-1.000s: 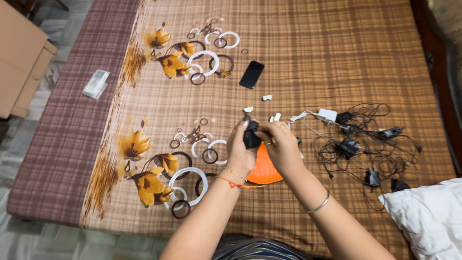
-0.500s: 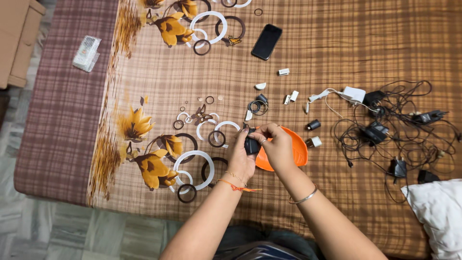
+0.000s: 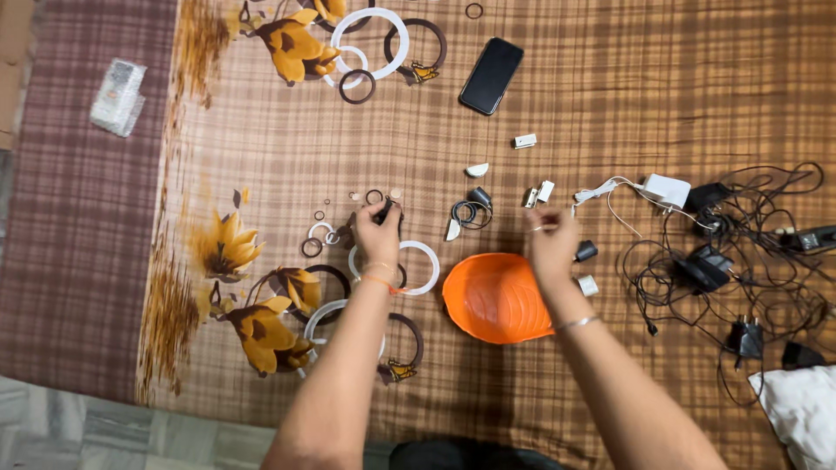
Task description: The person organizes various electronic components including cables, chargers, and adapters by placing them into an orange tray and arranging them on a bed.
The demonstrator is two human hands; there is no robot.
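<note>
My left hand [image 3: 376,233] is shut on a small black charger plug [image 3: 389,209] and holds it low over the brown patterned bedsheet, left of the orange leaf-shaped bowl [image 3: 495,298]. My right hand [image 3: 550,244] hovers just above the bowl's right rim with its fingers loosely curled and nothing visible in them. It is nearest to two small white pieces [image 3: 538,195] and a small black cap [image 3: 586,251]. A coiled black cable [image 3: 468,211] lies between the two hands.
A black phone [image 3: 491,63] lies at the top. On the right are a white adapter [image 3: 667,189] and a tangle of black chargers and wires [image 3: 723,265]. A wrapped remote [image 3: 117,94] lies far left, a white pillow [image 3: 803,409] bottom right.
My hands have parted. The left hand carried the black plug leftwards and away from me; the right hand let go and moved right past the bowl. The camera view shifted toward me.
</note>
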